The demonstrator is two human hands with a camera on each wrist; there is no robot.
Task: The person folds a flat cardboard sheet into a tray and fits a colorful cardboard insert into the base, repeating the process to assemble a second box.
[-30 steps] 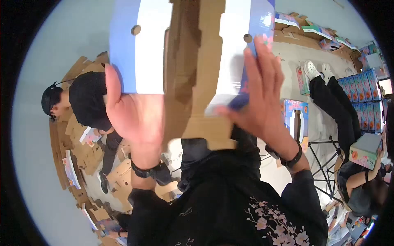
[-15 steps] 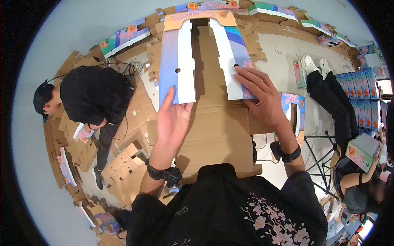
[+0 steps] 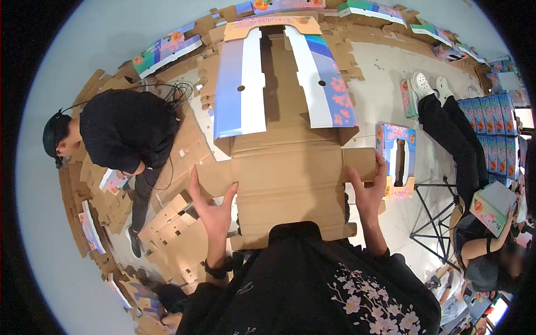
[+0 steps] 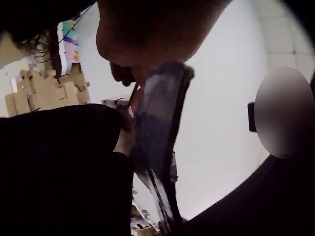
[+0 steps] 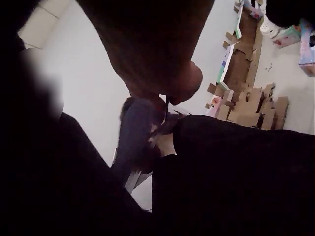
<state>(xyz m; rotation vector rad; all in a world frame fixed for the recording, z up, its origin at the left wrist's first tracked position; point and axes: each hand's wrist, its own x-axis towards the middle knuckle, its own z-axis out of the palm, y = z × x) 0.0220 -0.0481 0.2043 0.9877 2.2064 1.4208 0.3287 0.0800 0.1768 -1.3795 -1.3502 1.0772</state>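
Observation:
A large carton point(image 3: 287, 167) lies brown side up in front of the torso, its far part printed blue and pink with white strips beside a long slot. My left hand point(image 3: 214, 215) is at its left side flap point(image 3: 215, 176), thumb and forefinger spread along the flap's edges. At the right side flap point(image 3: 360, 162), my right hand point(image 3: 368, 192) has its thumb on the near inner part and its fingers along the outer edge. The dark wrist views do not clearly show what the fingers touch.
A second printed carton point(image 3: 400, 153) stands at the right, near a black folding frame point(image 3: 435, 223). Someone in black point(image 3: 131, 131) bends over cardboard at the left. Stacked boxes point(image 3: 488, 123) and a person holding a box point(image 3: 494, 207) are at the far right.
Both hands have left the printed panels and moved nearer the torso, to the brown side flaps. The raised carton has come down, and its near brown part now shows.

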